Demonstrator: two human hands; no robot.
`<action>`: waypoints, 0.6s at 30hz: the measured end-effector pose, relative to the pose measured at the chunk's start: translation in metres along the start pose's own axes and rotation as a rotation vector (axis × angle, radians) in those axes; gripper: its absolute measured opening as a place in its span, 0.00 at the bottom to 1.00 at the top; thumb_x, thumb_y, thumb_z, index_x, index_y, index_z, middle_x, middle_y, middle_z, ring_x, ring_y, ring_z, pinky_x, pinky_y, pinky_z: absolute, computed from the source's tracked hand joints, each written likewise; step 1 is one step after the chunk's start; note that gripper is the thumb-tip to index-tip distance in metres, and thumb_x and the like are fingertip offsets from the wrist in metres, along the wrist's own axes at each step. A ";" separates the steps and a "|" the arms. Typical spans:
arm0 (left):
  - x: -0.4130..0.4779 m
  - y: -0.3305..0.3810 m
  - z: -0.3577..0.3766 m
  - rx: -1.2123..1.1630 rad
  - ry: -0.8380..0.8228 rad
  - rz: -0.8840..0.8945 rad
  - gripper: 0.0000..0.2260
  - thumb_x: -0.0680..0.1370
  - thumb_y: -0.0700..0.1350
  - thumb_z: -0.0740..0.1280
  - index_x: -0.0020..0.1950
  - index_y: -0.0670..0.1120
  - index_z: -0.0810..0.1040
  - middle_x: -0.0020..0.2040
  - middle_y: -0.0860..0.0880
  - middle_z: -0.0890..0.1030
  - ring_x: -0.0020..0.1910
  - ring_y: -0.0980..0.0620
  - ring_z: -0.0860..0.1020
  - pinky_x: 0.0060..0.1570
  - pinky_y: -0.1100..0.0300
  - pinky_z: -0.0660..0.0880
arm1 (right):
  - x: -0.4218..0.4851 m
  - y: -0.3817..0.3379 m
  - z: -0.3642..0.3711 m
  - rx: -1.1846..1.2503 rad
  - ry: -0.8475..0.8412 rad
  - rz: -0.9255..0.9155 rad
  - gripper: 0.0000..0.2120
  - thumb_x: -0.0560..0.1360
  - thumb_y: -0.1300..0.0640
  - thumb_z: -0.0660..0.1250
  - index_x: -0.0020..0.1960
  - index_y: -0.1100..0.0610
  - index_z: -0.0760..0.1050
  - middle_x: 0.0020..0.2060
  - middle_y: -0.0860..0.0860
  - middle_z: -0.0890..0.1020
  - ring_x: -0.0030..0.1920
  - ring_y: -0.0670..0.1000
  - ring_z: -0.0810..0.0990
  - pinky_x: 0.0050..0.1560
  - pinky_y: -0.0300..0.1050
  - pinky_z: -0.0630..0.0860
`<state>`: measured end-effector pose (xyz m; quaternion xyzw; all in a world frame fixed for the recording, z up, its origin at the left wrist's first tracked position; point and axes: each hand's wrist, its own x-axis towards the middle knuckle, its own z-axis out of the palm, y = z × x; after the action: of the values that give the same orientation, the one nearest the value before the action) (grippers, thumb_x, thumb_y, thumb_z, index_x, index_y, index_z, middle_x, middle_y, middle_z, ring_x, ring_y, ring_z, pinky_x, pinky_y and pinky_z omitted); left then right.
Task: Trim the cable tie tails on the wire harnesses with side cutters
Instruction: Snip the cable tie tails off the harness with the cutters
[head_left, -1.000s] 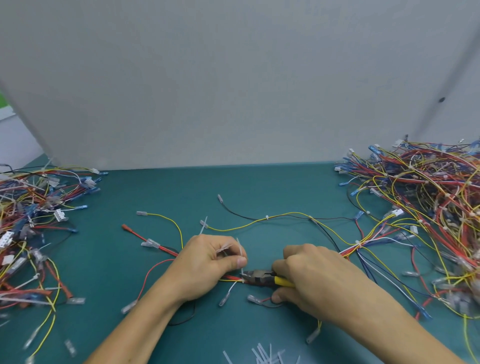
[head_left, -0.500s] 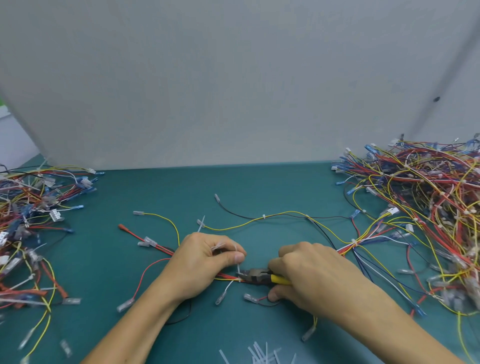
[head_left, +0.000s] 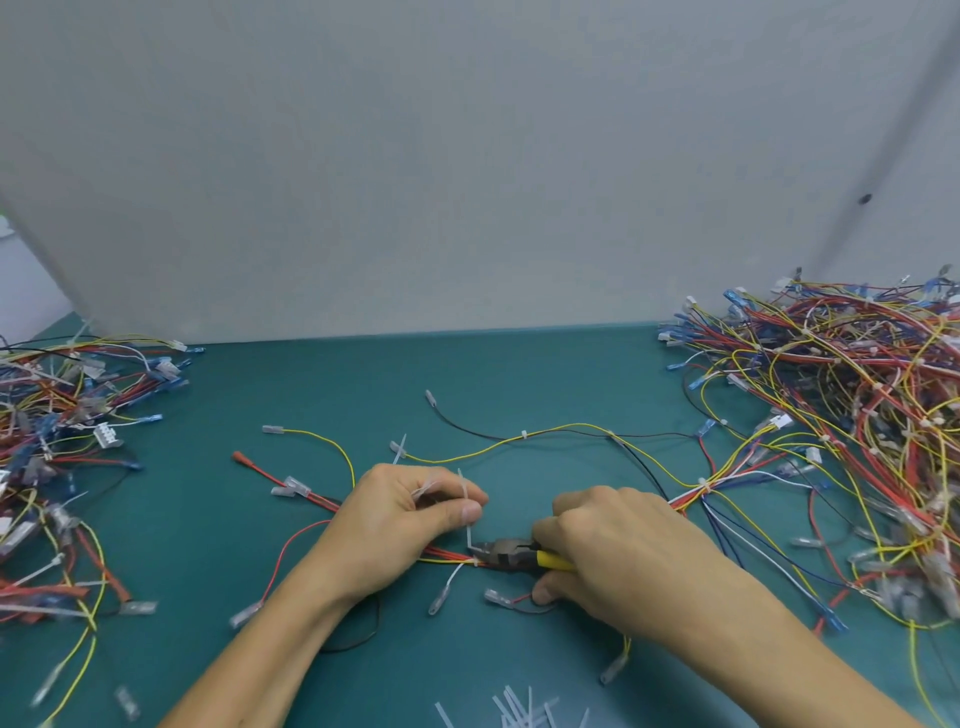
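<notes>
Pinching the thin, translucent-white plastic cable tie tail (head_left: 469, 535) between thumb and forefinger, the left hand (head_left: 400, 519) holds it upright above the bundle. The right hand (head_left: 618, 545) is curled round the yellow handles of the dark steel side cutters (head_left: 511, 555), whose tips sit at the foot of the tail, just where it leaves the red-and-yellow wire harness (head_left: 447, 555) lying on the table between the two hands.

The tail looks light and springy. It is stiff enough to stand when held, yet likely to flick away once cut, so a hold near its free end seems sensible. The harness itself is limp and will slide or twist easily. It is probably best pinned close to the tie, with the blades kept flush to the tie head and clear of the soft wire insulation.

The teal matte table (head_left: 519, 374) also carries a large tangled pile of harnesses (head_left: 857, 389) on the right and a smaller pile (head_left: 52, 415) on the left. Some short white cut-off strips (head_left: 519, 706) lie at the near edge. A plain pale grey wall (head_left: 467, 156) rises behind.
</notes>
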<state>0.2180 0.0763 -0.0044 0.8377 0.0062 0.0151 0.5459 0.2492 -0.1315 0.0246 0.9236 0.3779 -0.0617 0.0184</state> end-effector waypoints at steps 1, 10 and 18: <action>0.000 0.001 0.000 -0.026 0.011 -0.002 0.05 0.74 0.38 0.72 0.43 0.48 0.85 0.42 0.55 0.85 0.42 0.61 0.81 0.43 0.71 0.73 | 0.000 0.000 0.000 0.000 -0.001 0.002 0.18 0.75 0.38 0.62 0.54 0.51 0.75 0.49 0.50 0.74 0.50 0.60 0.76 0.39 0.46 0.62; -0.002 0.015 -0.010 -0.565 0.019 -0.124 0.10 0.80 0.37 0.59 0.48 0.42 0.80 0.28 0.51 0.68 0.21 0.58 0.54 0.21 0.71 0.53 | 0.000 0.007 -0.003 0.159 -0.024 0.021 0.19 0.72 0.33 0.62 0.46 0.49 0.70 0.45 0.45 0.72 0.52 0.55 0.75 0.43 0.48 0.70; -0.006 0.019 -0.057 -0.823 0.224 -0.140 0.11 0.73 0.31 0.51 0.42 0.46 0.66 0.27 0.47 0.67 0.21 0.54 0.61 0.19 0.70 0.55 | -0.003 0.011 -0.005 0.310 0.075 0.089 0.07 0.75 0.47 0.61 0.51 0.47 0.70 0.47 0.43 0.68 0.50 0.49 0.73 0.51 0.46 0.71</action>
<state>0.2105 0.1204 0.0360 0.5408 0.1154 0.0701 0.8303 0.2553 -0.1416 0.0302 0.9329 0.3231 -0.0839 -0.1354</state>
